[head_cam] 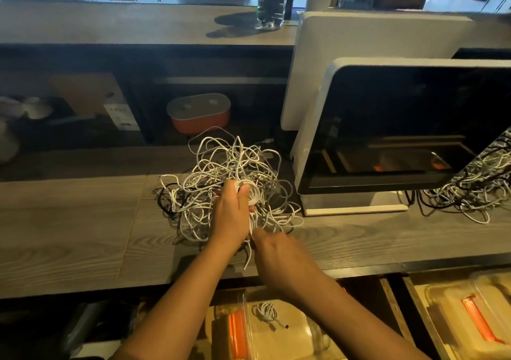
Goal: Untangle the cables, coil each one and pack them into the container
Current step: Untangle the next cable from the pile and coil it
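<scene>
Evidently left hand clenched white cable coil, to stop loops springing apart; right hand, just below grip, met loose tail, hold unclear.

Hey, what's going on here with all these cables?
A person is sorting a tangled cable pile on the desk. Their left hand grips a partly wound white coil; the right hand is at its loose tail, grip unclear. One coiled cable already lies in the clear container below the desk edge.
</scene>
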Motion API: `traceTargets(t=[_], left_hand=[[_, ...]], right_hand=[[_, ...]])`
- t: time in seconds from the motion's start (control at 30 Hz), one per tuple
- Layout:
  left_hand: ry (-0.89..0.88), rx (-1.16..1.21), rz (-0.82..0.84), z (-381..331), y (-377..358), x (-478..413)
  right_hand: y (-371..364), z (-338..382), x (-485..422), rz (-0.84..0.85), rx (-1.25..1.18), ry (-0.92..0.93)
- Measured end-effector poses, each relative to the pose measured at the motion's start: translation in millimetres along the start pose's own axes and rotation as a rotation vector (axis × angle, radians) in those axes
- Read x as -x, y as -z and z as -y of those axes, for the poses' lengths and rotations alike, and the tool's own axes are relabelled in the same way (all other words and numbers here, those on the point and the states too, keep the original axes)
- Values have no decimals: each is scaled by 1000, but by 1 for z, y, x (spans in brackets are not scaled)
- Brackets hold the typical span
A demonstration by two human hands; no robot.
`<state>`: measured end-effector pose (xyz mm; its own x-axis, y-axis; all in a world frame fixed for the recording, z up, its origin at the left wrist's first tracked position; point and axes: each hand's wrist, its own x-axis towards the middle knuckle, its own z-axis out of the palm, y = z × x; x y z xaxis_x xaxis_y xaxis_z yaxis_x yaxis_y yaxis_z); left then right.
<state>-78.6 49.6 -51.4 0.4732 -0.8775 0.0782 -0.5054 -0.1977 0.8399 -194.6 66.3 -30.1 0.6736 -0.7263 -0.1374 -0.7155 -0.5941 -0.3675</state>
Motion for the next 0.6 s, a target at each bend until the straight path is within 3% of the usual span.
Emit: traceTargets(t=[0.17, 0.27, 0.33, 0.47, 0.6], left_hand=[[10, -99, 261, 0, 1, 16], [-91, -180, 371, -5, -8, 36], [-98, -64, 411, -7, -6, 40], [-102, 244, 646, -26, 10, 50], [-127, 463, 718, -44, 18, 59]], right_hand=[[39, -13, -10, -154, 46, 5], [57, -30, -20, -183, 41, 50], [63, -39, -20, -87, -19, 73], [77, -55, -22, 78, -166, 112], [67, -60, -30, 31, -372, 21]])
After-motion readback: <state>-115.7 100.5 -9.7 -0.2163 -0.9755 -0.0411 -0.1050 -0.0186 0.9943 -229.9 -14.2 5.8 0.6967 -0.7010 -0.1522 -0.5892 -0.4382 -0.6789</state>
